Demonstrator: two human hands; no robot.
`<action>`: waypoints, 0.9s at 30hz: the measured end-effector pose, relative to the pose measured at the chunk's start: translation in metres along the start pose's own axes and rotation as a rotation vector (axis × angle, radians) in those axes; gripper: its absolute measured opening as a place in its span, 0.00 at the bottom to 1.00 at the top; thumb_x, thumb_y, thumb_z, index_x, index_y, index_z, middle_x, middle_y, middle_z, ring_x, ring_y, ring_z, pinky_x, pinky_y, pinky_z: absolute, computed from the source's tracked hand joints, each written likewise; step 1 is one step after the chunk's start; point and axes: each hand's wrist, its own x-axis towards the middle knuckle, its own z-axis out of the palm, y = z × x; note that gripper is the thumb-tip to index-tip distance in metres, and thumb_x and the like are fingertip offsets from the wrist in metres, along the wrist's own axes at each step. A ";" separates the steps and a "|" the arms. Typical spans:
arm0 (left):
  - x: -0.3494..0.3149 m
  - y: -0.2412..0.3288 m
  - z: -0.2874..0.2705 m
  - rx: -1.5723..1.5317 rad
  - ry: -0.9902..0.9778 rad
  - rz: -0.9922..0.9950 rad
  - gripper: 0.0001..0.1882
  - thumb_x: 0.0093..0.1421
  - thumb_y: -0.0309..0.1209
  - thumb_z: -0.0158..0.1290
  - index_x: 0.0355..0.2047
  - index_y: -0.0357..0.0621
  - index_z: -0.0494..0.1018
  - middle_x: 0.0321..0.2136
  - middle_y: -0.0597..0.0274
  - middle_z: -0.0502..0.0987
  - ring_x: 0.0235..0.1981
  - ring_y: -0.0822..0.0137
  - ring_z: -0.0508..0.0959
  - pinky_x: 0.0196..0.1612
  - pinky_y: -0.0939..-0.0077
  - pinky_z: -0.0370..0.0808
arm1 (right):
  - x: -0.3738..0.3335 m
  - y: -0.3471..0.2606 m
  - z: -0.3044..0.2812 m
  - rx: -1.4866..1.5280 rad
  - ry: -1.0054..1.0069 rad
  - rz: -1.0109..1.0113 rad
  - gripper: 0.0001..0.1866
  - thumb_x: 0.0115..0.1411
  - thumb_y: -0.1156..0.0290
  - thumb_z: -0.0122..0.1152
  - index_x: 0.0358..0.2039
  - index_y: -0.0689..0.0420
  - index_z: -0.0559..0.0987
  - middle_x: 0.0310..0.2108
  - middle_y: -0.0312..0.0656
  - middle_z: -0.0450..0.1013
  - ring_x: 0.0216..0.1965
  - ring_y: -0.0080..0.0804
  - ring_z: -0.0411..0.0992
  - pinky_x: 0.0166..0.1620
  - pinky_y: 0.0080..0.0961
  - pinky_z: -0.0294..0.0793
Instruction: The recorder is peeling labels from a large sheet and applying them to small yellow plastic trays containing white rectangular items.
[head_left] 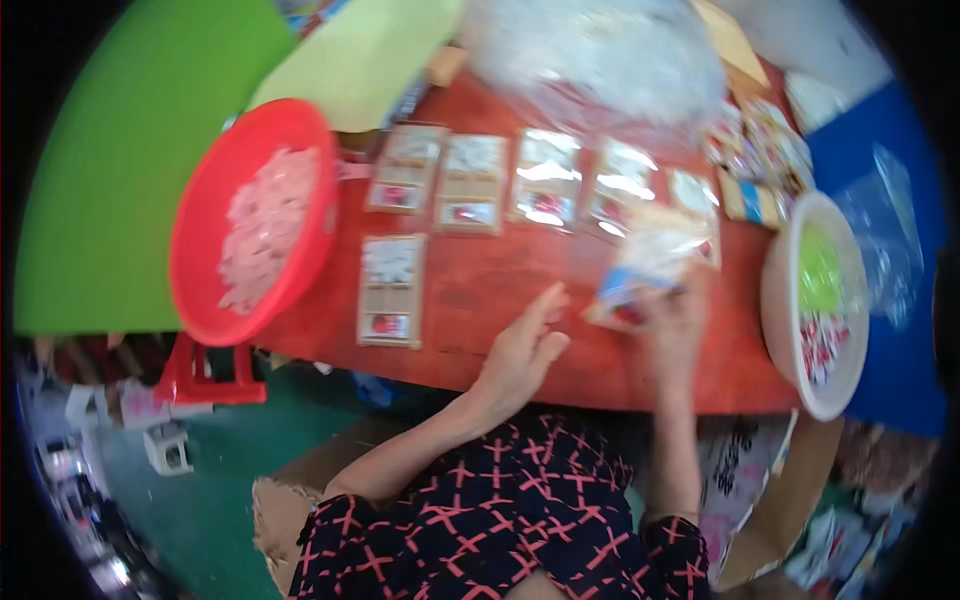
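My right hand [665, 318] grips a clear flat packet [655, 245] with tan, white and blue parts, blurred by motion. It is raised over the right part of the red-brown table [480, 290]. My left hand [525, 345] is empty near the table's front edge, thumb apart from the fingers. Beyond the hands lies a row of several flat tan packs, among them one shiny pack [547, 178] with white pieces at its top and a red piece below. A similar pack [391, 290] lies alone nearer me on the left. The packet in my right hand partly covers the rightmost pack [697, 200].
A red basin [325, 200] of pale pink pieces stands at the left. At the right is a white basin [780, 290] holding a green bag and small red-and-white pieces. Clear plastic bags [600, 50] pile up at the back. Wrapped packets [760, 145] lie back right.
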 end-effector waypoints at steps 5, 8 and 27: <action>0.024 0.043 -0.083 0.438 0.108 0.330 0.27 0.54 0.23 0.55 0.55 0.40 0.63 0.47 0.57 0.70 0.47 0.64 0.72 0.51 0.71 0.68 | 0.163 -0.061 -0.080 -0.300 0.274 -0.252 0.22 0.56 0.75 0.60 0.50 0.64 0.65 0.42 0.44 0.70 0.40 0.28 0.70 0.40 0.22 0.73; 0.059 0.081 -0.159 0.565 0.421 0.375 0.19 0.57 0.24 0.51 0.50 0.38 0.69 0.44 0.57 0.73 0.43 0.71 0.72 0.45 0.77 0.71 | 0.184 -0.068 -0.107 -0.388 0.429 -0.351 0.24 0.57 0.75 0.59 0.51 0.66 0.64 0.42 0.44 0.70 0.44 0.29 0.69 0.46 0.23 0.70; 0.154 0.131 -0.227 0.783 0.355 0.265 0.08 0.54 0.28 0.54 0.30 0.34 0.75 0.22 0.57 0.77 0.24 0.72 0.74 0.29 0.76 0.69 | 0.113 -0.076 0.116 -0.296 -0.266 -0.359 0.10 0.53 0.82 0.57 0.37 0.61 0.76 0.33 0.37 0.74 0.24 0.19 0.69 0.27 0.17 0.66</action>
